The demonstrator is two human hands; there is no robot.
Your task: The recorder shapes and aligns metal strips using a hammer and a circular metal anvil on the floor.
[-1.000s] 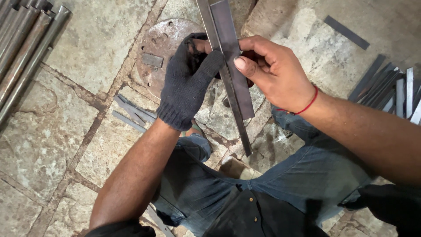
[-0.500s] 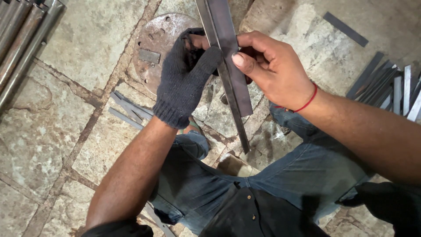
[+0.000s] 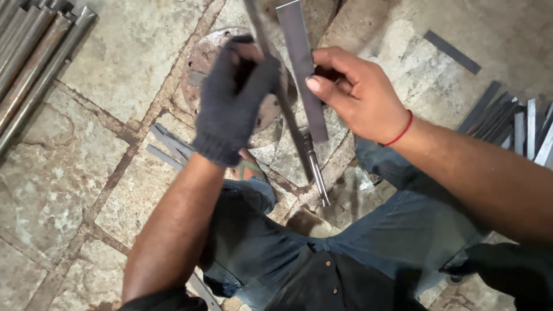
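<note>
My left hand (image 3: 233, 98), in a dark knit glove, grips a long thin metal bar (image 3: 299, 141) that slants down toward my lap. My bare right hand (image 3: 354, 95), with a red thread at the wrist, pinches a flat grey metal strip (image 3: 302, 69) between thumb and fingers. The strip stands almost upright, right beside the bar. Both pieces run out of view at the top. Under the hands lies a round rusty metal plate (image 3: 199, 72) on the stone floor.
Several steel rods (image 3: 34, 63) lie at the top left. A pile of flat grey strips (image 3: 512, 124) sits at the right, one loose strip (image 3: 452, 52) above it. A few strips (image 3: 170, 147) lie by my left knee. I sit on a cracked stone floor (image 3: 69, 184).
The flat strip and the thin bar, held together before, have come apart: my right hand holds the strip, the gloved left keeps the bar. Both hands shifted slightly upward.
</note>
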